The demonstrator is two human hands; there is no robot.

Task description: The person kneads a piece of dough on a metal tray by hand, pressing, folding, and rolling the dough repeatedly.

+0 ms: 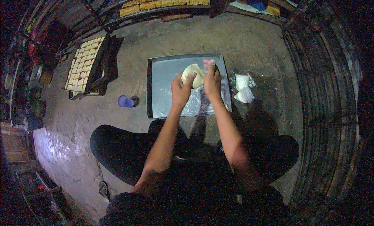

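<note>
A pale, rounded lump of dough (193, 75) is above a metal tray (163, 82) on the floor in front of my crossed legs. My left hand (182, 87) grips the dough from its left and near side, thumb across its front. At the dough's right side is my right hand (212, 80), held upright with its fingers stretched out and apart from a grip; whether its palm touches the dough is hard to tell. White flour (193, 106) is dusted over the near part of the tray.
Right of the tray lie two white plastic bags (243, 87) of flour. A purple cup (125, 101) is to the left. Farther left stands a tray of pale dough pieces (84, 64). Baked bread (167, 4) fills a rack at the back; stacked dark trays (323, 117) line the right.
</note>
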